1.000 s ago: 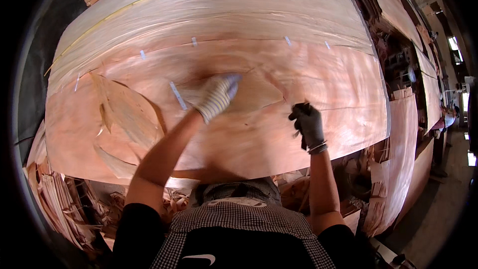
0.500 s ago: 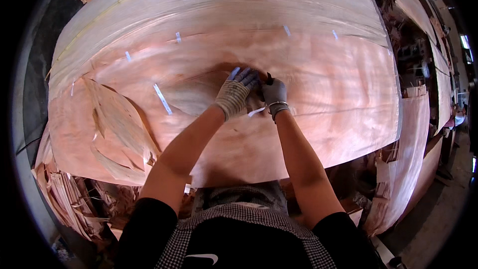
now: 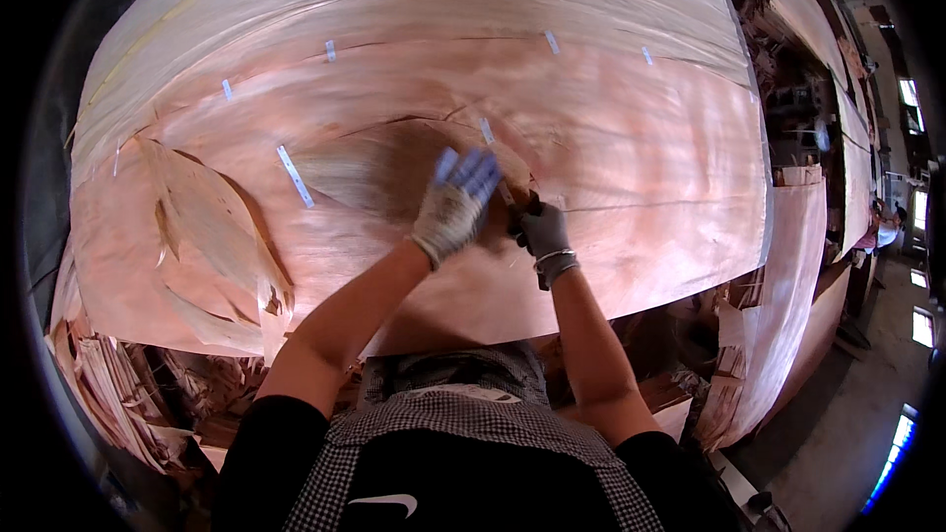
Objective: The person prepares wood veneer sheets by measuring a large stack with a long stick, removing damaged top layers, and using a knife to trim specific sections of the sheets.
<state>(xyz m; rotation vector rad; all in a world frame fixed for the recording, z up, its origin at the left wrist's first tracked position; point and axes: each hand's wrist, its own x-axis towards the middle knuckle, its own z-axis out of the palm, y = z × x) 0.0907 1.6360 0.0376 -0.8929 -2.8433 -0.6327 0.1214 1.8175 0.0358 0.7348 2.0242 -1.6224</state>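
A large pinkish wood veneer sheet (image 3: 650, 158) lies in front of me. Near its middle sits a darker oval veneer patch (image 3: 379, 163). My left hand (image 3: 455, 205), in a pale glove with blue fingertips, is over the patch's right part with fingers stretched out; motion blurs it. Just to its right, my right hand (image 3: 542, 232), in a grey glove, is closed on a small dark tool whose kind I cannot make out. One short tape strip (image 3: 487, 131) crosses the patch's upper edge; another tape strip (image 3: 506, 193) shows beside the dark tool.
A longer tape strip (image 3: 295, 177) and several short ones mark the sheet. At the left, a loose, torn veneer piece (image 3: 212, 227) lifts over a gap. Veneer scraps (image 3: 123, 394) heap below the near edge. More veneer sheets (image 3: 783, 286) hang at the right. A distant person (image 3: 887, 227) is far right.
My left hand has drawn slightly nearer to me, and the right hand has lowered. A tape strip now shows on the patch's upper edge, where my hands were. The whole view has shifted a little.
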